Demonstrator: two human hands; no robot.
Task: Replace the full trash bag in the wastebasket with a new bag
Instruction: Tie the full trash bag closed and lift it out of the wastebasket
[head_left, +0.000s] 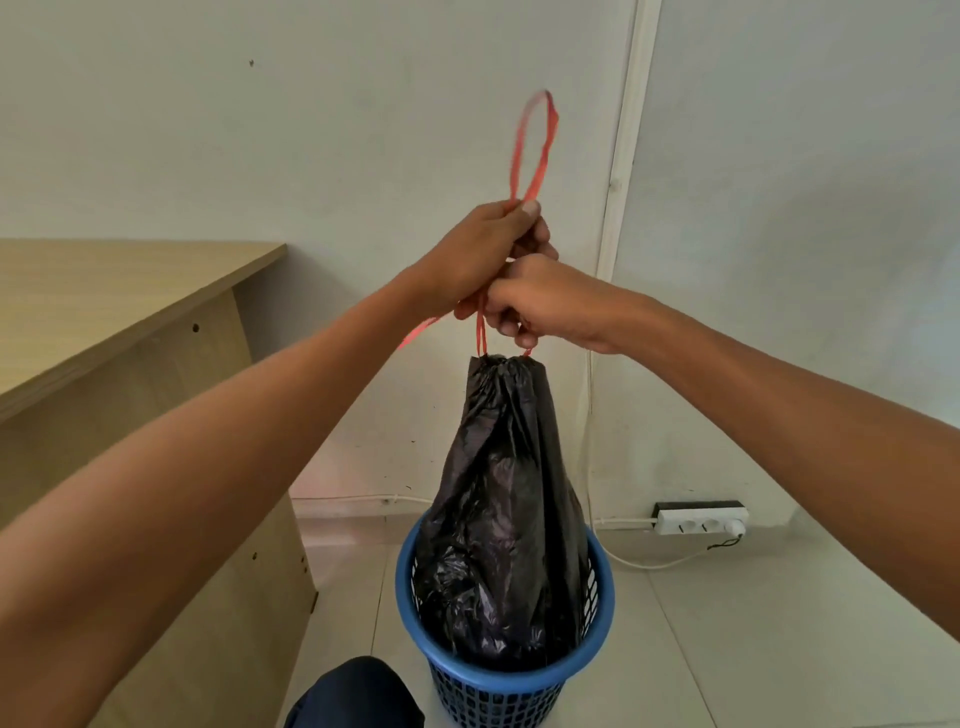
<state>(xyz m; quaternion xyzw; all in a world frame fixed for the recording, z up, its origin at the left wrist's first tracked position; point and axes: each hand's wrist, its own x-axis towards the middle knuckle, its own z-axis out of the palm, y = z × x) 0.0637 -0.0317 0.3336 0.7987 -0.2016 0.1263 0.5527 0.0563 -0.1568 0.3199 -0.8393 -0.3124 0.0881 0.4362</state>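
A full black trash bag (506, 499) stands tall in the blue mesh wastebasket (597, 618), its neck cinched tight at the top. Red drawstrings (537, 145) run up from the neck through both my hands. My left hand (483, 249) grips the strings higher up, and a loop sticks out above its fingers. Just above the bag's neck, my right hand (540, 301) is closed around the same strings. A loose red end trails out below my left hand. The bag's lower half is still inside the basket.
A light wooden desk (104, 322) stands at the left, close to the basket. A white power strip (701, 519) with a cable lies on the tiled floor by the wall at the right. My knee in dark cloth (353, 696) shows at the bottom.
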